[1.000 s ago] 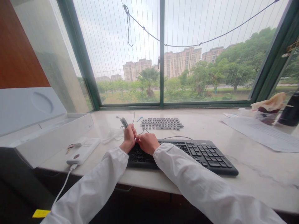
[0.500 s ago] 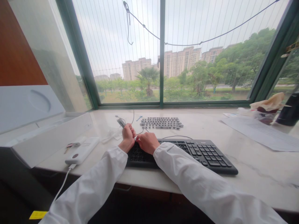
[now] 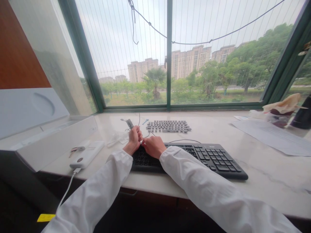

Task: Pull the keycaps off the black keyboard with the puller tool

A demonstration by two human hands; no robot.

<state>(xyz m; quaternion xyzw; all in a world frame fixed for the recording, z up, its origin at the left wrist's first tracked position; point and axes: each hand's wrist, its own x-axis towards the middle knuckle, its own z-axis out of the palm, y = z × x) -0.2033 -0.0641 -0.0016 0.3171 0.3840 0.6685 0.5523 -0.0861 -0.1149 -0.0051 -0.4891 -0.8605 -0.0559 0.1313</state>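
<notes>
My left hand is closed round a small grey device, whose top end sticks up above the fist. My right hand touches the left one, its fingers pinched together over the keyboard; whatever is between them is too small to make out. Beneath both hands lies a black keyboard, its left part showing bare key sockets and its number pad still covered with keys. Behind it, rows of loose keycaps are laid out on the white table.
At the left are an open white box and a white power bank with keys on top and a cable plugged in. A small blue tool lies by the keycaps. Papers and a dark bottle are at the right.
The grey device in my left hand has tilted more upright and shifted slightly right. My right hand has barely moved. The whole view has shifted a little.
</notes>
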